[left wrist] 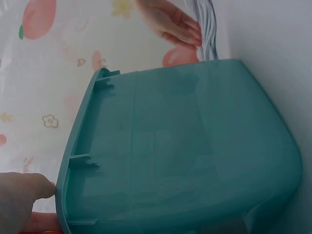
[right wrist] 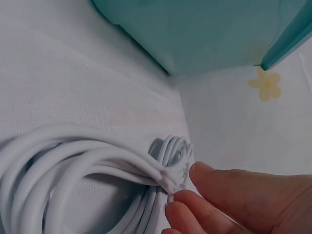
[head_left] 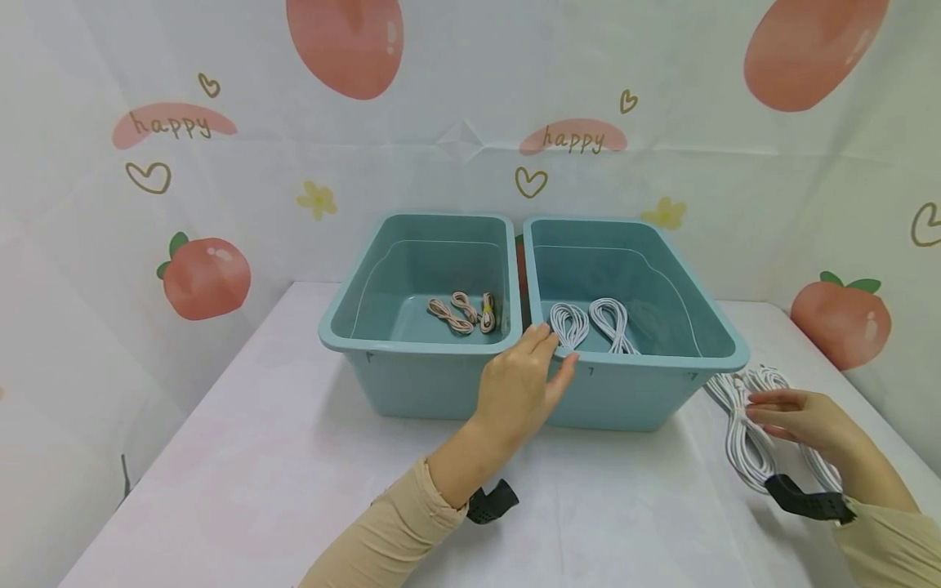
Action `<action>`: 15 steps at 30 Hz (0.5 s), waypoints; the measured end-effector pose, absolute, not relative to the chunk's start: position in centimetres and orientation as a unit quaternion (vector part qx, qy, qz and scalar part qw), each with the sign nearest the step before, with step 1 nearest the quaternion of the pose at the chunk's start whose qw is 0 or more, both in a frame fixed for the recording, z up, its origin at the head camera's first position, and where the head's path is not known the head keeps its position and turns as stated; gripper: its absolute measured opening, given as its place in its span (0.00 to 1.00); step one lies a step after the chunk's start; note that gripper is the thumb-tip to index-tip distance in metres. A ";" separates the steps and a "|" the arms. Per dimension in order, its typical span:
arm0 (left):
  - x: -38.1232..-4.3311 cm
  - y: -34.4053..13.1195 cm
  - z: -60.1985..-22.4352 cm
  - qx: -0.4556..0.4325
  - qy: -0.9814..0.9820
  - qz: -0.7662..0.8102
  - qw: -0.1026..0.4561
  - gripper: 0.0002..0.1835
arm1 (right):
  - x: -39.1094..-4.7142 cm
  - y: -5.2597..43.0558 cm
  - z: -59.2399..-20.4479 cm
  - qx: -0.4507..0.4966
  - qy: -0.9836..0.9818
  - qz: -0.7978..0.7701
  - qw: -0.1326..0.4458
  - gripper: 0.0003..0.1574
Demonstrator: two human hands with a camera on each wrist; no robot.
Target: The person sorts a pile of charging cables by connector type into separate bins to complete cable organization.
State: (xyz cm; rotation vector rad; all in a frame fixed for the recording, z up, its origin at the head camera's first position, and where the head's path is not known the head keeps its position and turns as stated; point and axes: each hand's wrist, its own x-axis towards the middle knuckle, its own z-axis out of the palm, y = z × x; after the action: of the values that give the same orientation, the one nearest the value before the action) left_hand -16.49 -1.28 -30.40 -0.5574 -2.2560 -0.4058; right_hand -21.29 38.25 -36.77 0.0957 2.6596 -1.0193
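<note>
My left hand (head_left: 518, 380) grips the near left corner of the right-hand teal bin (head_left: 632, 392), fingers over its rim and thumb along the front. In the left wrist view the thumb (left wrist: 36, 187) meets the rim from outside. To the right of this bin, my right hand (head_left: 809, 420) has its fingertips at the tied middle of a white cable bundle (head_left: 742, 433); its fingers are extended, not wrapped round it. Close up, thick white loops (right wrist: 68, 146) spread left of the fingers (right wrist: 183, 217). Another white cable bundle (head_left: 819, 465) lies behind the hand, partly covered.
Two bundled white cables (head_left: 569, 325) lie inside the right-hand bin. A second teal bin (head_left: 419, 384) stands close on its left, holding several small brown cable bundles (head_left: 452, 317). Both bins sit on a white-covered table (head_left: 243, 490) before a fruit-patterned backdrop (head_left: 441, 163).
</note>
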 end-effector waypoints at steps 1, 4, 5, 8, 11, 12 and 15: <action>-16.5 -1.3 -30.4 -0.218 -0.884 -0.158 0.382 0.15 | -21.3 38.3 -36.8 0.035 0.923 -0.353 0.147 0.41; -16.5 -1.3 -30.4 -0.218 -0.883 -0.158 0.383 0.15 | -21.3 38.4 -36.7 0.042 0.922 -0.351 0.158 0.41; -16.5 -1.3 -30.4 -0.218 -0.884 -0.158 0.383 0.15 | -21.3 38.4 -36.7 0.045 0.921 -0.352 0.162 0.41; -16.5 -1.3 -30.4 -0.219 -0.884 -0.159 0.381 0.15 | -21.2 38.4 -36.8 0.045 0.920 -0.348 0.175 0.42; -16.4 -1.2 -30.3 -0.219 -0.885 -0.160 0.378 0.16 | -21.1 38.4 -37.0 0.040 0.922 -0.342 0.178 0.41; -16.4 -1.2 -30.3 -0.219 -0.885 -0.161 0.377 0.16 | -21.1 38.4 -37.1 0.039 0.923 -0.340 0.178 0.41; -16.4 -1.2 -30.3 -0.219 -0.886 -0.162 0.375 0.16 | -21.2 38.4 -37.3 0.046 0.922 -0.342 0.175 0.40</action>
State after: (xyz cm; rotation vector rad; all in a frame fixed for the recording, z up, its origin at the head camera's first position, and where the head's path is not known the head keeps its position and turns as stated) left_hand -16.42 -1.24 -30.29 -0.5605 -2.2689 -0.4138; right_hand -21.22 38.42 -37.28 0.1301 2.6136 -0.9680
